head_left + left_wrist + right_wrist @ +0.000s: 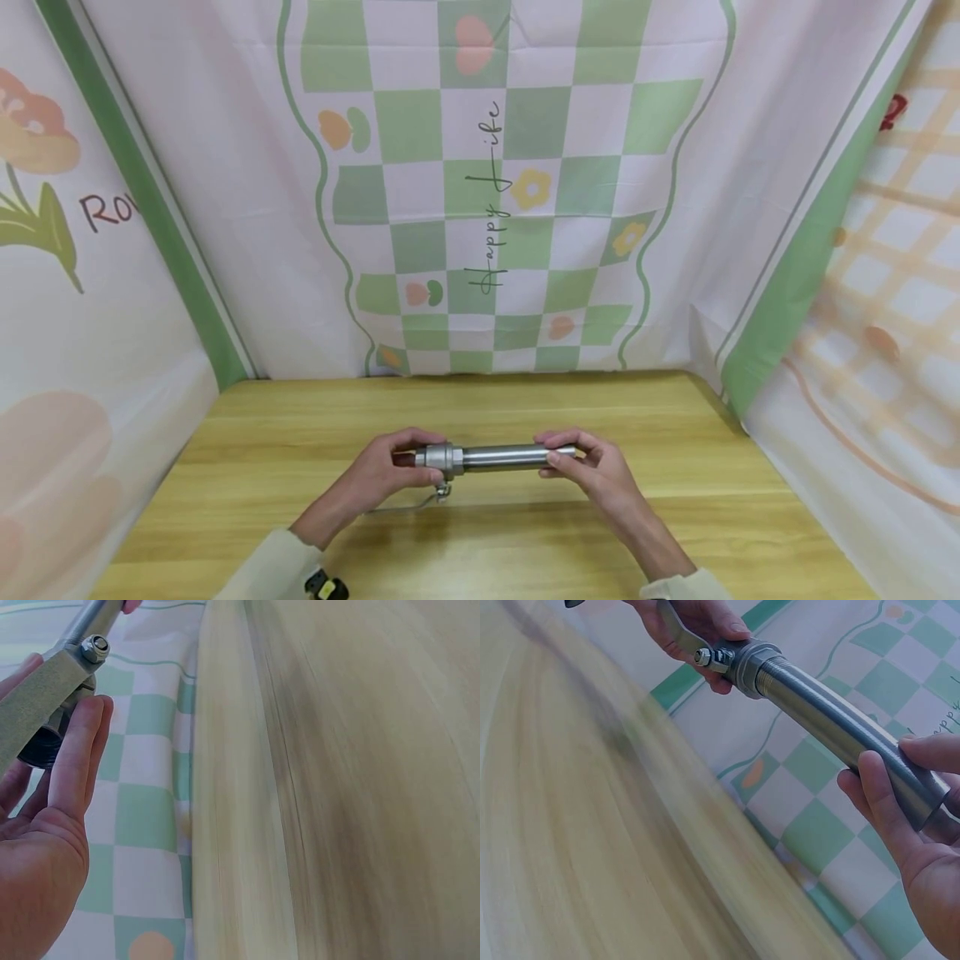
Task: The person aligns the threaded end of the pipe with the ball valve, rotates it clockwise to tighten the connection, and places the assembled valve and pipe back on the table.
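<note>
My left hand (390,468) grips a metal ball valve (438,457) by its body, thumb in front and fingers behind. The valve's flat lever handle (405,507) points left, below the body in the head view. A shiny steel pipe (502,456) runs rightward from the valve, its threaded end (774,679) at the valve's hex collar. My right hand (592,467) pinches the pipe near its far end between thumb and fingers. In the left wrist view the valve's open threaded mouth (41,746) faces down beside the left fingers. Pipe and valve lie in one straight line over the table.
The wooden table (480,550) spreads beneath both hands. Behind it hangs a green-and-white checked cloth (472,192), with patterned cloths (67,333) at the left and right sides. A dark band with a yellow patch (327,586) sits at the left cuff.
</note>
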A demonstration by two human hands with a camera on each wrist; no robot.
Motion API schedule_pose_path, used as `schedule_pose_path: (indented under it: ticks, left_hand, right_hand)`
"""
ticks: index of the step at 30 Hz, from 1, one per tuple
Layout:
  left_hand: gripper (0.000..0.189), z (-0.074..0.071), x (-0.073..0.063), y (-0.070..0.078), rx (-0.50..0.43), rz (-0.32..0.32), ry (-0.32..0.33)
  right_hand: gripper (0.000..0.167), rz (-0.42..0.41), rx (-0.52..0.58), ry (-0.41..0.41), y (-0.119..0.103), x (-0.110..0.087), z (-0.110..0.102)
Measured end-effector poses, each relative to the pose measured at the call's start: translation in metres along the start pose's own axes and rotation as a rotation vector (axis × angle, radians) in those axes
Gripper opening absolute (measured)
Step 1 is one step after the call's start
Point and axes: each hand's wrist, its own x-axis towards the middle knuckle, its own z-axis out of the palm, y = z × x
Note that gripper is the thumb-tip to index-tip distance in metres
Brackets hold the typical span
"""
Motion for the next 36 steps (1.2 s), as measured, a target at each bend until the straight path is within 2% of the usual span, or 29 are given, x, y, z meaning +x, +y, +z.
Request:
schedule_pose_path:
  ticks: [8,13,18,36]
  left_hand:
    - [0.051,0.0008,0.0004,-0.0017,0.006,0.000,0.001]
    - [0.051,-0.0004,-0.0013,-0.0012,0.023,-0.005,0.008]
    - [0.051,-0.0017,-0.0026,-0.0003,0.050,-0.011,0.020]
    - [0.053,-0.0020,-0.0046,0.0004,0.060,-0.020,0.022]
  right_hand:
    - [0.028,0.030,-0.024,-0.005,0.0001,-0.0020,0.0001]
    - [0.042,0.086,-0.146,-0.008,-0.0017,-0.0012,0.0022]
    - [0.043,0.111,-0.219,-0.006,-0.0023,-0.0005,0.0030]
    - [0.041,0.118,-0.217,0.001,-0.0015,-0.0015,0.0037]
